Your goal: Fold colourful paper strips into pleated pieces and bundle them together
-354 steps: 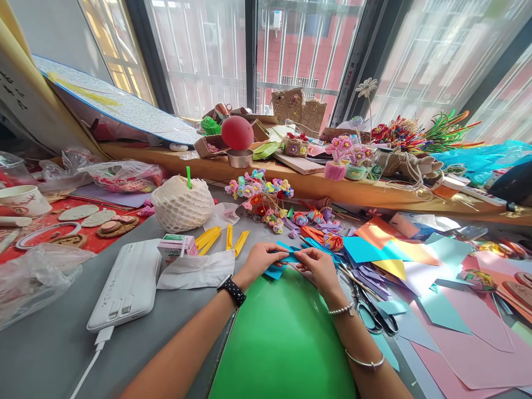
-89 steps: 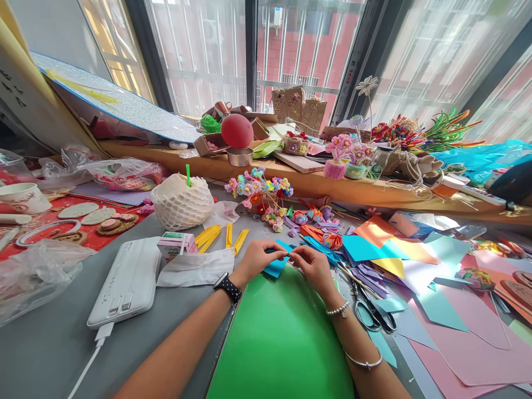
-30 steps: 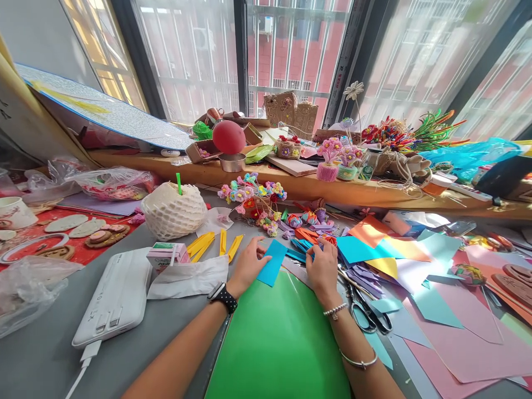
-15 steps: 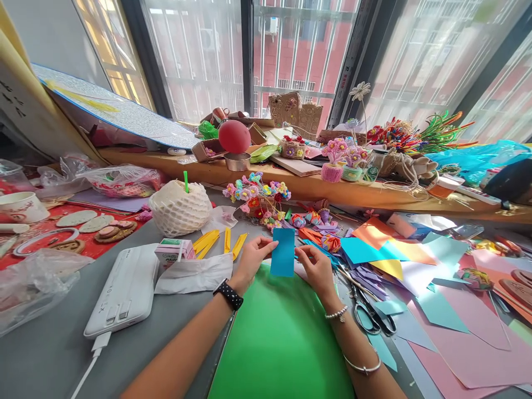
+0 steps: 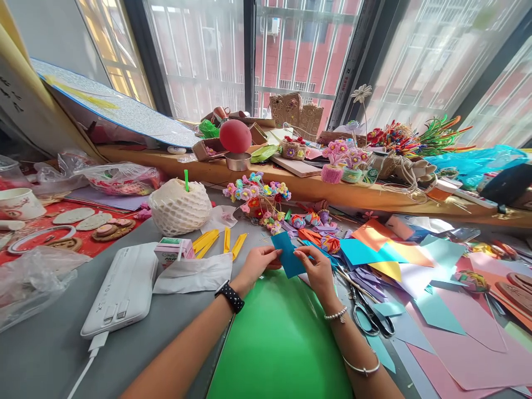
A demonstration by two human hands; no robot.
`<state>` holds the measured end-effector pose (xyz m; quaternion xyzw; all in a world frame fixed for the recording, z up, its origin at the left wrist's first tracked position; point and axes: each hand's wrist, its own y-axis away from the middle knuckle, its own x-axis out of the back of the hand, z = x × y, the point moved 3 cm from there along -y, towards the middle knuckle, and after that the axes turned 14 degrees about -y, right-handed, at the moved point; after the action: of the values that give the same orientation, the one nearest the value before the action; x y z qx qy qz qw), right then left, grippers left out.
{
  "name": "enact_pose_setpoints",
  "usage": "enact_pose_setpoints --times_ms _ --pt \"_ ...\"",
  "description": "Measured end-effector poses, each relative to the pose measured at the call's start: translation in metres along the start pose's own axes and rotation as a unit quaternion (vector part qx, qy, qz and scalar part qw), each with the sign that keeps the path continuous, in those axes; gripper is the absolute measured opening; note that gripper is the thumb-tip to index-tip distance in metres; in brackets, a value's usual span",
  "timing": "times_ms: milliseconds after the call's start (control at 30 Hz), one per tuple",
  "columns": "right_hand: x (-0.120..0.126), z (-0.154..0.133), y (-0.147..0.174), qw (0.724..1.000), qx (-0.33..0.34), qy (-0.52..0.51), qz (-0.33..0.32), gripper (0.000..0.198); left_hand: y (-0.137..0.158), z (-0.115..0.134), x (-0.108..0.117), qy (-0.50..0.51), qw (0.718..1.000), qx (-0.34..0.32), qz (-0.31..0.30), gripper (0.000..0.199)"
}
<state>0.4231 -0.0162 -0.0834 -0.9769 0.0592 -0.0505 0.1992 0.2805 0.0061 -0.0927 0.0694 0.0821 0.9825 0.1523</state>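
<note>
A small blue paper rectangle [image 5: 288,256] is held up tilted above the far end of a glossy green board [image 5: 282,338]. My left hand [image 5: 258,266] pinches its left edge between thumb and fingers. On the other side, my right hand [image 5: 316,270] pinches the right edge, fingers curled. Behind the paper lie folded paper pieces in orange [image 5: 331,244] and purple. Black-handled scissors [image 5: 369,316] rest just right of my right wrist. Yellow folded strips [image 5: 205,244] lie beyond my left hand.
A white power bank [image 5: 120,291] with a cable, a pink drink carton [image 5: 174,249] and a net-wrapped coconut [image 5: 180,208] stand left. Coloured paper sheets [image 5: 469,338] cover the right side. Crocheted flowers [image 5: 257,194] stand behind, below a wooden ledge [image 5: 299,185] crowded with crafts.
The blue paper has turned from upright to tilted, its top leaning left. My right hand has come over its right edge, and my left hand has dropped slightly.
</note>
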Motion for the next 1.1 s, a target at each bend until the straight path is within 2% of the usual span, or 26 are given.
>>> enact_pose_setpoints --times_ms 100,200,333,533,767,833,933,1100 --pt "-0.002 0.004 -0.002 0.998 -0.045 -0.042 -0.023 0.025 0.001 0.001 0.000 0.009 1.000 -0.003 -0.008 0.035" --pt "-0.004 0.008 -0.002 0.994 -0.063 -0.069 -0.049 0.030 0.001 0.001 -0.003 0.009 1.000 -0.013 -0.024 0.034" --pt "-0.008 0.010 -0.001 0.990 -0.060 -0.098 -0.087 0.038 0.000 0.000 -0.007 0.014 0.999 -0.008 -0.047 0.033" --pt "-0.015 0.006 0.003 0.984 -0.041 -0.091 -0.148 0.049 0.000 0.001 -0.007 0.022 0.999 -0.004 -0.041 0.034" --pt "-0.017 0.006 0.004 0.977 -0.061 -0.110 -0.173 0.044 0.001 0.003 -0.006 0.013 0.998 -0.047 -0.050 0.035" --pt "-0.016 0.006 0.003 0.975 -0.073 -0.118 -0.172 0.038 0.001 0.004 -0.006 -0.002 0.997 -0.057 -0.045 0.034" --pt "-0.013 0.006 0.001 0.982 -0.084 -0.103 -0.137 0.030 0.002 0.004 -0.008 -0.037 0.997 -0.050 -0.049 0.036" --pt "-0.009 0.009 0.001 0.984 -0.131 -0.095 -0.075 0.032 0.004 0.006 -0.013 -0.129 0.985 -0.085 -0.071 0.035"
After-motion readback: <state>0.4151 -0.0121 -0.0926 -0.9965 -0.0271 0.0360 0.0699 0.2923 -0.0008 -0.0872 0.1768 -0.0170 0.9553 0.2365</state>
